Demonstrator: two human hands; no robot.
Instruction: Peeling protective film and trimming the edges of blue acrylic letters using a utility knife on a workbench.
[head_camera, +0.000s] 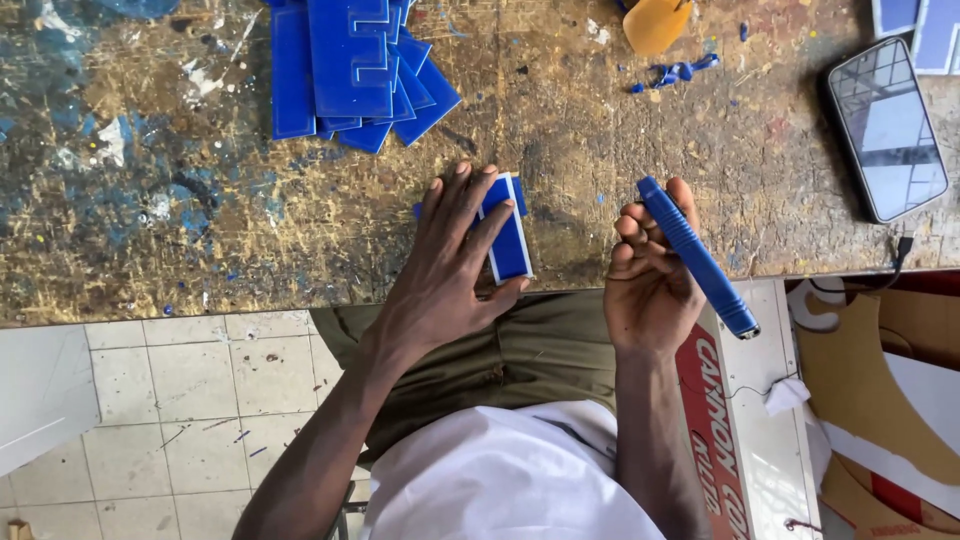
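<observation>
The left hand (450, 260) presses flat on a small blue plastic piece (508, 235) at the near table (200, 230) edge; keep it pinned firm. The right hand (650, 270), just beside, grips a blue-handled tool (695, 255). Beyond lies a stack of blue pieces (350, 65).

Small craft workshop, likely sign or acrylic work. Landmark: worn workbench (200, 200), top scarred, stained and spattered with blue paint. At its far edge, a loose stack of cut blue plastic sheets (350, 70), some notched. Blue shavings (675, 72) scattered right of the stack. Near the bench's front edge, a small blue piece (508, 235) with white edges. Below the bench: tiled floor (190, 400), cardboard offcuts (870, 390) to the right.
</observation>
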